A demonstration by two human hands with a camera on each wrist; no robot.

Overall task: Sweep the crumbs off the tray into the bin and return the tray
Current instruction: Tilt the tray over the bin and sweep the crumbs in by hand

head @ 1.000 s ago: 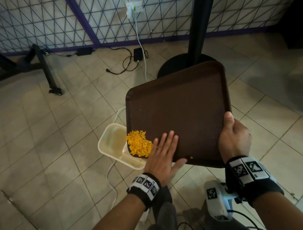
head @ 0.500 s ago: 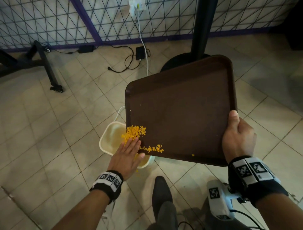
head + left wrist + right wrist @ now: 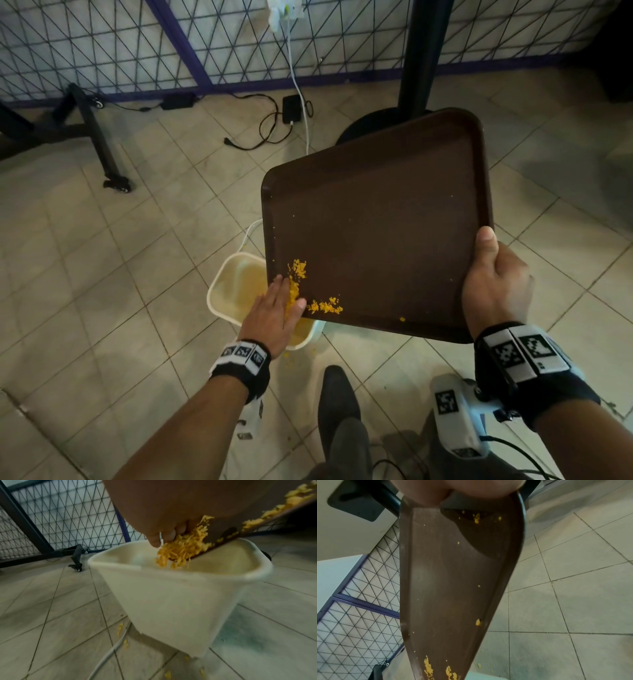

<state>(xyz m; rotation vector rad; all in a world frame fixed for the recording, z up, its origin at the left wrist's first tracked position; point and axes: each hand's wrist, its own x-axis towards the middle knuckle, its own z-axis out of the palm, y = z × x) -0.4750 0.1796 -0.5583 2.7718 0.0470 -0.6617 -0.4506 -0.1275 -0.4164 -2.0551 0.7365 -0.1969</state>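
My right hand (image 3: 493, 284) grips the near right edge of a dark brown tray (image 3: 376, 219), thumb on top, holding it tilted over a cream bin (image 3: 226, 291) on the floor. My left hand (image 3: 274, 308), fingers straight, presses against the tray's low left corner and pushes yellow crumbs (image 3: 296, 277) over the edge. In the left wrist view the crumbs (image 3: 180, 550) are falling past my fingers (image 3: 159, 536) into the bin (image 3: 171, 601). A smaller streak of crumbs (image 3: 325, 306) lies along the near rim. The right wrist view shows the tray (image 3: 453, 588) with scattered specks.
A black table post and round base (image 3: 411, 102) stand behind the tray. Cables and a power adapter (image 3: 291, 106) lie on the tiled floor by a mesh fence. A wheeled black frame leg (image 3: 116, 181) is at left. A few crumbs (image 3: 125, 643) lie on the floor beside the bin.
My left hand swept leftward across the tray's low corner, and most of the crumb pile has gone over the edge toward the bin. The tray has stayed tilted in my right hand.
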